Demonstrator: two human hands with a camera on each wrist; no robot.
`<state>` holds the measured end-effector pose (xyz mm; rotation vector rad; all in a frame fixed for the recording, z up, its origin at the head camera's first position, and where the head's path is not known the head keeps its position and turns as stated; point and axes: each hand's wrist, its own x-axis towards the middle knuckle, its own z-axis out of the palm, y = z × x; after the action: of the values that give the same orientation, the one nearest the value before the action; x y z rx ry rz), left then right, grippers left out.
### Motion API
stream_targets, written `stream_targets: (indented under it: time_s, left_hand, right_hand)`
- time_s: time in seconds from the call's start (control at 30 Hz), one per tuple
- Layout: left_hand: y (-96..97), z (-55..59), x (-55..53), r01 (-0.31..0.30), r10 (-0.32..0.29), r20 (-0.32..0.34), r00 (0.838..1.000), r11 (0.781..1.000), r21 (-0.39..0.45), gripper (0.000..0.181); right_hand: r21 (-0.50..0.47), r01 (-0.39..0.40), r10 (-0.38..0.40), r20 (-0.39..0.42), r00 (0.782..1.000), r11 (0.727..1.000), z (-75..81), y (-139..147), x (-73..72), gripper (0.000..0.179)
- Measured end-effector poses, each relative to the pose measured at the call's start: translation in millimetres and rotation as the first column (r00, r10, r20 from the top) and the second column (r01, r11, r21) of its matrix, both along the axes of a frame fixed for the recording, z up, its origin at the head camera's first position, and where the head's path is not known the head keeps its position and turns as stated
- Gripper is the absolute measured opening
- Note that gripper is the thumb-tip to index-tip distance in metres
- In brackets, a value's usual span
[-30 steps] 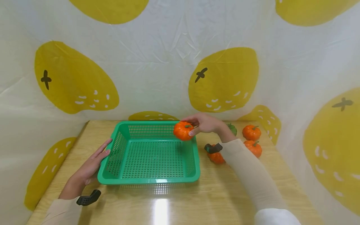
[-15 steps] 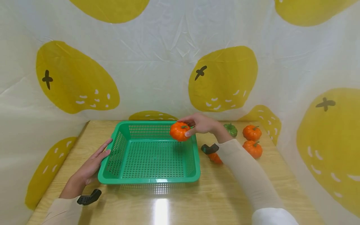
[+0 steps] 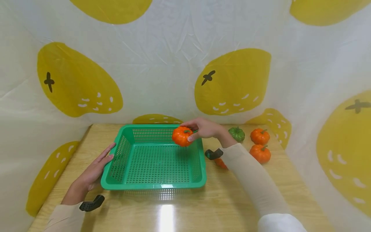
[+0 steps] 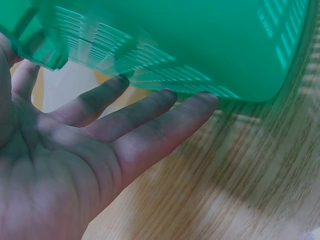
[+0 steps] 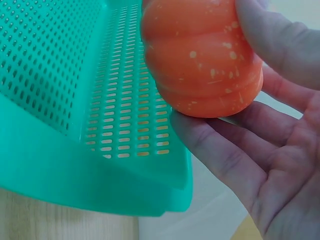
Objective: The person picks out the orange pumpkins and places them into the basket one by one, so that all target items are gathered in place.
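Note:
A green plastic basket [image 3: 157,186] with slotted walls stands on the table. In the head view my right hand [image 3: 206,129] grips a small orange pumpkin [image 3: 180,136] between thumb and fingers, above the basket's back right corner. The right wrist view shows the pumpkin's pale-speckled side [image 5: 200,60] pinched by the thumb and fingers, close over the rim. At the basket's left side is my left hand [image 3: 94,172], its thumb by the rim. From the left wrist view, straight fingers [image 4: 165,130] lie against the outer wall [image 4: 200,50].
To the right on the wooden table [image 3: 191,209] are a green pumpkin [image 3: 237,134] and two orange pumpkins, one behind [image 3: 260,136] and one in front [image 3: 260,153]. Another orange pumpkin [image 3: 221,163] is partly hidden by the right forearm. A lemon-print cloth [image 3: 162,80] hangs behind.
My right hand has moved slightly left with the orange pumpkin, further over the basket. More of the green pumpkin shows now. The left hand and basket stay put.

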<state>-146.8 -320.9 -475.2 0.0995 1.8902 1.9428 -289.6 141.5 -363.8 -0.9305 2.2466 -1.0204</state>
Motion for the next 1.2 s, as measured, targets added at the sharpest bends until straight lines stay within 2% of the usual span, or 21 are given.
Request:
stream_targets:
  time_s: [0.27, 0.53, 0.87, 1.2]
  left_hand:
    - [1.5, 1.5, -1.8, 0.007, -0.007, -0.006, 1.000, 1.000, 0.006, 0.061]
    - [1.2, 1.7, -4.2, 0.009, -0.009, -0.012, 1.000, 1.000, 0.012, 0.061]
    - [0.6, -0.7, -1.8, 0.015, -0.014, -0.016, 1.000, 0.999, 0.038, 0.061]
    - [-0.6, -1.4, 0.2, 0.017, -0.017, -0.018, 1.000, 0.999, 0.041, 0.060]
  right_hand:
    - [-0.014, -0.031, 0.031, -0.007, 0.999, 0.999, -2.2, -5.2, -0.1, 0.066]
    - [-0.005, -0.028, 0.028, -0.005, 1.000, 1.000, -2.3, -9.7, -0.1, 0.066]
    - [0.001, -0.055, 0.055, -0.044, 0.998, 0.998, -4.0, -19.6, 0.9, 0.063]
    - [0.007, -0.052, 0.052, -0.036, 0.998, 0.999, -4.5, -29.1, 4.5, 0.063]
